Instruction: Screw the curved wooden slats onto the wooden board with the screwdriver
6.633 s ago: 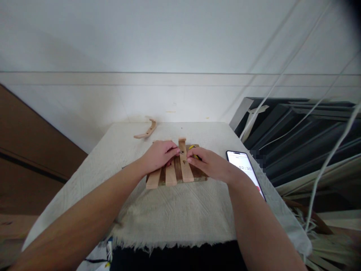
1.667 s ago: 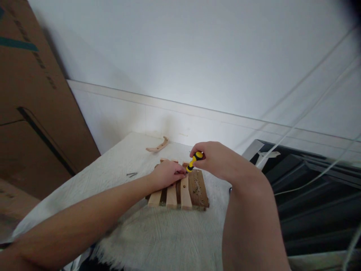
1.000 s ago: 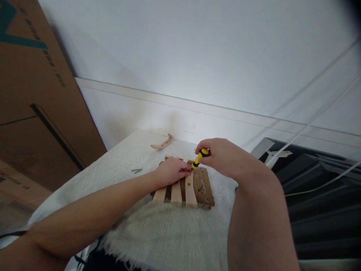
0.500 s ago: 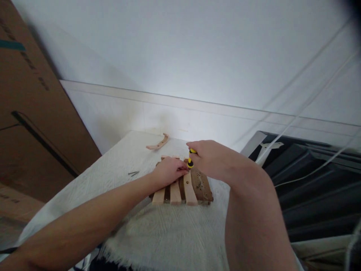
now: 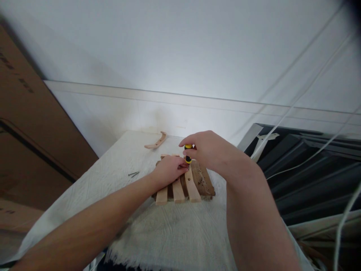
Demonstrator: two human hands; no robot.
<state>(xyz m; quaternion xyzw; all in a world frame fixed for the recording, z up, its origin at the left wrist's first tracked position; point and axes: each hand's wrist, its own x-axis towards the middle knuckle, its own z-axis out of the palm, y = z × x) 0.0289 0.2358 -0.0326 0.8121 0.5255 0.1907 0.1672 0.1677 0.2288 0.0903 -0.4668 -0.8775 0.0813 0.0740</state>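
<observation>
My right hand (image 5: 210, 150) grips a short black-and-yellow screwdriver (image 5: 188, 159), held upright over the rightmost of three pale wooden slats (image 5: 193, 189). Close to the tool's lower end, the fingertips of my left hand (image 5: 170, 168) are pinched together; what lies between them is too small to make out. That same hand rests across the other slats and covers their middle parts. Beneath the slats lies a rough brown board (image 5: 205, 180) dotted with small holes. A dark hole shows in the rightmost slat, below my left fingertips.
A curved wooden piece (image 5: 158, 143) lies at the back of the cloth-covered table (image 5: 169, 229). Loose screws (image 5: 133, 174) lie left of the board. A white wall (image 5: 180, 56) stands behind, a large cardboard box (image 5: 42, 124) at left, dark folded material (image 5: 307, 173) at right.
My right hand has changed its hold on the screwdriver: its fingers are more extended and the handle stands more upright. My left hand stays at the slats. The view has shifted slightly.
</observation>
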